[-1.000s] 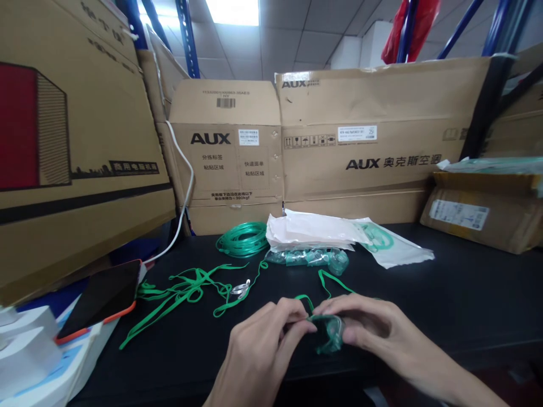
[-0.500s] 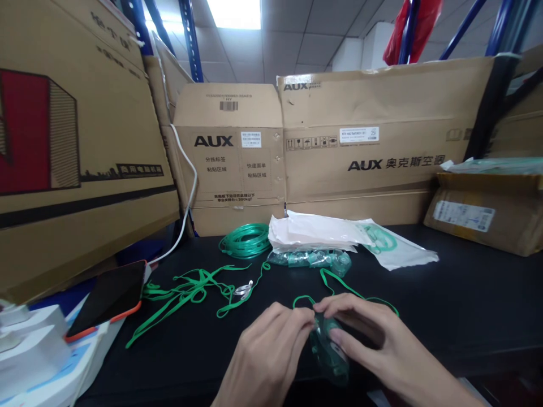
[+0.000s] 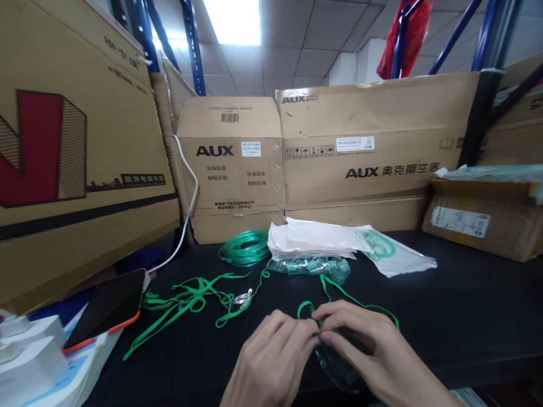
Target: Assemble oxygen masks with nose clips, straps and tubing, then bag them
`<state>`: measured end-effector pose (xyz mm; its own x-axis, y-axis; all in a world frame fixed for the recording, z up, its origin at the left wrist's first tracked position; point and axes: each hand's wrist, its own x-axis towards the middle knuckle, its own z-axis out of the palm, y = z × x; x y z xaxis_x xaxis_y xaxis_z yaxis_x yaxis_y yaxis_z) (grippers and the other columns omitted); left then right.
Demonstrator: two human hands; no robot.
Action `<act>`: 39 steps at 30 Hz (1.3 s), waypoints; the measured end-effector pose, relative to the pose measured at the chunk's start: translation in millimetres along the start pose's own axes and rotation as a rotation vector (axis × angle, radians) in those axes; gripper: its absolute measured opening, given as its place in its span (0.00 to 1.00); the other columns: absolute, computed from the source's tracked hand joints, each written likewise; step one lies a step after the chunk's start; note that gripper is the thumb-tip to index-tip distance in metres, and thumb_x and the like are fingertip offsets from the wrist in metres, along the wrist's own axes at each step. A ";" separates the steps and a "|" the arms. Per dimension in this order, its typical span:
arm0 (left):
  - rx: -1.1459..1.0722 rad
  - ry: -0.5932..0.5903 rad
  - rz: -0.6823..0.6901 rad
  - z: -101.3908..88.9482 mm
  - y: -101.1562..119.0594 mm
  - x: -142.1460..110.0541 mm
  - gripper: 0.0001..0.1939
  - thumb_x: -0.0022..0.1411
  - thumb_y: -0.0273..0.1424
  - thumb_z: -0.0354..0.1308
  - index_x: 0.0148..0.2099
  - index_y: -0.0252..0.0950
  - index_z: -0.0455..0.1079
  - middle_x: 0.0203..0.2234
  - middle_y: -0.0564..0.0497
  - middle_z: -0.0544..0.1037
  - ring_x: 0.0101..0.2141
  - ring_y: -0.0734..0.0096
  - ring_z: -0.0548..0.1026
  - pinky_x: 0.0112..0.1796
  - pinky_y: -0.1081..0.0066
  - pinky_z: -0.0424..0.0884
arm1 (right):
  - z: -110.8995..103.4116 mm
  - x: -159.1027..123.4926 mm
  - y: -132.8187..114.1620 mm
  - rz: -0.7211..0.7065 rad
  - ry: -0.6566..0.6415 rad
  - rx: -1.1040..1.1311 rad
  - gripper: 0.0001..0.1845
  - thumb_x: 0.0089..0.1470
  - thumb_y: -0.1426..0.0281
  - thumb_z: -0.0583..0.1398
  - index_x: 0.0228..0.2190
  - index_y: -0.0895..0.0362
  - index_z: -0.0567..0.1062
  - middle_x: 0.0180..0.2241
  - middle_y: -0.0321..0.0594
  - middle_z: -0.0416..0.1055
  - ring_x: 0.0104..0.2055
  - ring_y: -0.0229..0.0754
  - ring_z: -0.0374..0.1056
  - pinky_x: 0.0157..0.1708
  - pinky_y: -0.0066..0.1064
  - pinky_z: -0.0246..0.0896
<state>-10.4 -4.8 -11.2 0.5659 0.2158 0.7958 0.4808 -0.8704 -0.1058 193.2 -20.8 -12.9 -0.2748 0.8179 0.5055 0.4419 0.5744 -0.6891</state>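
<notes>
Low in front of me is a clear green plastic oxygen mask (image 3: pixel 337 364), partly hidden behind my fingers. A thin green elastic strap (image 3: pixel 356 299) runs from it, looping up and off to the right. My left hand (image 3: pixel 271 356) is closed, its fingertips pinching the strap at the mask's edge; the exact grip is hidden. My right hand (image 3: pixel 365 339) meets it there, thumb and forefinger pinched on the strap, the other fingers curled over the mask. Farther back lie more clear green masks (image 3: pixel 314 267) in a row under white plastic packets (image 3: pixel 314 237).
Left on the black table lie loose green straps (image 3: pixel 190 294) and small silver metal clips (image 3: pixel 243 298). Behind them sits coiled green tubing (image 3: pixel 244 249). A phone (image 3: pixel 110 305) and white plugs (image 3: pixel 38 350) are at left. Cardboard boxes (image 3: pixel 229 186) wall the back; another box (image 3: pixel 483 220) stands right.
My right thumb has come up from the mask's body to pinch at its edge beside my left fingertips. The mask has turned slightly, its lower end swinging right. The view has tilted up a little.
</notes>
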 end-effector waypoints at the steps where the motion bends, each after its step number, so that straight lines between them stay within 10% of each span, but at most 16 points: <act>1: -0.010 -0.025 -0.025 -1.4 -0.7 0.1 0.11 0.75 0.21 0.48 0.43 0.33 0.72 0.34 0.48 0.82 0.32 0.64 0.77 0.34 0.66 0.73 | -1.1 -0.7 0.8 -0.003 -0.002 -0.017 0.10 0.67 0.68 0.59 0.34 0.52 0.79 0.46 0.41 0.80 0.49 0.44 0.77 0.49 0.30 0.71; 10: -0.050 0.027 -0.112 5.6 -9.4 -9.3 0.20 0.78 0.24 0.40 0.45 0.38 0.74 0.34 0.52 0.81 0.32 0.65 0.72 0.36 0.65 0.66 | -13.0 -6.3 6.1 -0.012 0.044 -0.169 0.12 0.69 0.66 0.55 0.35 0.52 0.77 0.47 0.44 0.80 0.51 0.49 0.77 0.51 0.34 0.72; 20: -0.093 -0.105 -0.168 -0.5 -1.9 -2.1 0.05 0.74 0.28 0.56 0.44 0.39 0.73 0.35 0.55 0.82 0.32 0.65 0.73 0.36 0.65 0.62 | -14.7 -10.7 5.9 -0.020 0.025 -0.193 0.10 0.70 0.68 0.54 0.40 0.51 0.76 0.48 0.43 0.78 0.51 0.47 0.76 0.51 0.32 0.72; 29: -0.046 -0.093 -0.251 9.4 3.8 -8.1 0.15 0.69 0.36 0.63 0.57 0.45 0.71 0.41 0.55 0.85 0.36 0.58 0.79 0.40 0.60 0.69 | -7.3 -12.4 2.4 -0.101 0.060 -0.176 0.09 0.68 0.72 0.56 0.43 0.49 0.76 0.48 0.40 0.79 0.52 0.45 0.77 0.51 0.28 0.73; 39: -0.245 -0.103 -0.600 10.4 23.4 1.5 0.10 0.60 0.28 0.66 0.43 0.49 0.75 0.32 0.61 0.83 0.31 0.61 0.78 0.46 0.52 0.71 | -4.7 -17.5 1.7 -0.255 0.068 -0.195 0.13 0.66 0.77 0.57 0.47 0.48 0.72 0.50 0.40 0.78 0.54 0.44 0.77 0.51 0.25 0.74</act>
<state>8.7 -20.2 -18.7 0.3137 0.7263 0.6117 0.5733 -0.6584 0.4877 202.8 -34.3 -20.5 -0.3428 0.6404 0.6873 0.5230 0.7379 -0.4266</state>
